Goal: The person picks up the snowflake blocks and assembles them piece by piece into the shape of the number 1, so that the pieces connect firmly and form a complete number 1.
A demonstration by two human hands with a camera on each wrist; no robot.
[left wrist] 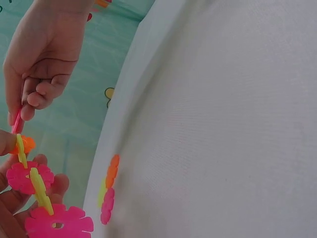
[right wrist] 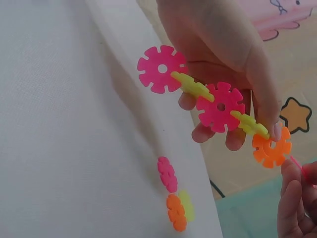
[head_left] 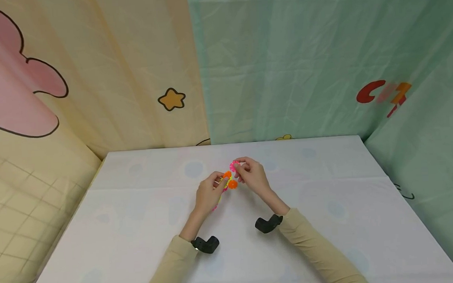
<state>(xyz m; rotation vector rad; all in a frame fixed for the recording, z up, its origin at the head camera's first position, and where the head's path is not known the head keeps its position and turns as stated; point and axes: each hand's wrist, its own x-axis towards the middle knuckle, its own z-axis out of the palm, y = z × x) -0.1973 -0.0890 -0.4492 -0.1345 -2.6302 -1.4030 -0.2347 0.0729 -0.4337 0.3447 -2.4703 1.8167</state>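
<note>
My left hand pinches a chain of notched plastic snowflake discs near its orange end disc. Along the chain, pink and yellow discs alternate, down to a pink disc at the far end. Between thumb and finger, my right hand grips a single pink disc. That disc appears edge-on in the left wrist view, meeting or nearly meeting the orange disc; whether they are slotted together I cannot tell. Both hands are above the table.
On the white-covered table, below the hands, lie a loose orange disc, a yellow disc and a pink disc close together. Printed curtains stand behind the table's back edge and along its sides.
</note>
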